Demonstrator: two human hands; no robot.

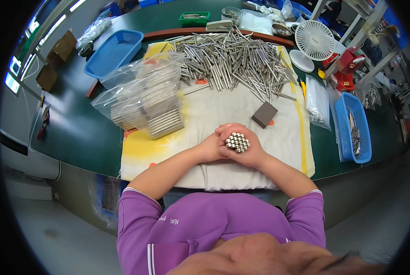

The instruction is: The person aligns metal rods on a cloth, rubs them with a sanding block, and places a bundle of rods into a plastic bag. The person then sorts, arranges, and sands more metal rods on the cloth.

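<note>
Bundle of metal rods sits near frame center, ends facing the camera, gripped in your right hand. Your left hand is against it on the left; can't tell its grip. Loose rods piled top center.

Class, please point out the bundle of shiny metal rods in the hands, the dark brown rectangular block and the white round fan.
Bundle of shiny metal rods (238,142): head view, on the clustered rod ends.
Dark brown rectangular block (265,112): head view, on its top face.
White round fan (314,40): head view, on its grille's middle.
</note>
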